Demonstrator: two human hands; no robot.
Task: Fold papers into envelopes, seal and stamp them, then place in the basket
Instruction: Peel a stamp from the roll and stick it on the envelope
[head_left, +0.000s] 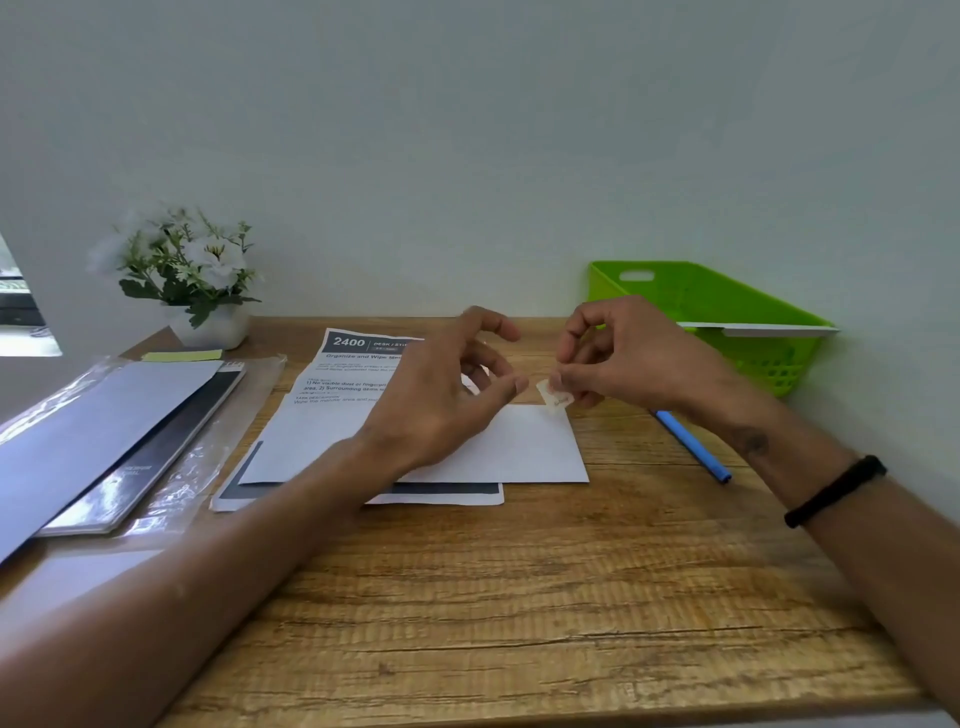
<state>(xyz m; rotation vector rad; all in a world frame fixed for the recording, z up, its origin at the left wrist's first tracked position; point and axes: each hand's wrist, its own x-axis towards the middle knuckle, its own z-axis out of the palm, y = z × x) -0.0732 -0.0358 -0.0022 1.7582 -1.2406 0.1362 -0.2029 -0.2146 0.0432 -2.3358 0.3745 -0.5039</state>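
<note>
Pinching small pale stamp (555, 396), right hand (618, 353), above white envelope (524, 447).

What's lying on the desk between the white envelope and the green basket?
In the head view, a blue pen lies on the bare wooden desk between the white envelope and the green basket, partly hidden under the right hand.

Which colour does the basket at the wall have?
The basket is bright green, seen best in the head view.
</note>
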